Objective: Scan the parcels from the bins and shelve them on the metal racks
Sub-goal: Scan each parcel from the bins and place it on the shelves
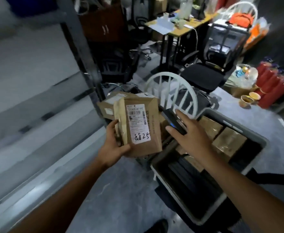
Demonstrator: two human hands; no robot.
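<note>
My left hand (112, 143) grips a brown paper parcel (148, 145) by its lower left corner, tilted upright. Its white label faces me, with "8825" handwritten on it. My right hand (190, 133) holds a black handheld scanner (175, 121) just right of the parcel; a blue light shows on the scanner. Below my right arm stands a grey bin (188, 209) with several cardboard boxes (228, 142) inside. The metal rack (85, 52) and its grey shelves fill the left side, blurred.
More brown parcels (107, 105) sit behind the held one, at the foot of the rack post. A white spindle-back chair (171, 81), black office chairs (203, 76), a cluttered desk (176, 29) and red bags (275, 84) crowd the floor beyond.
</note>
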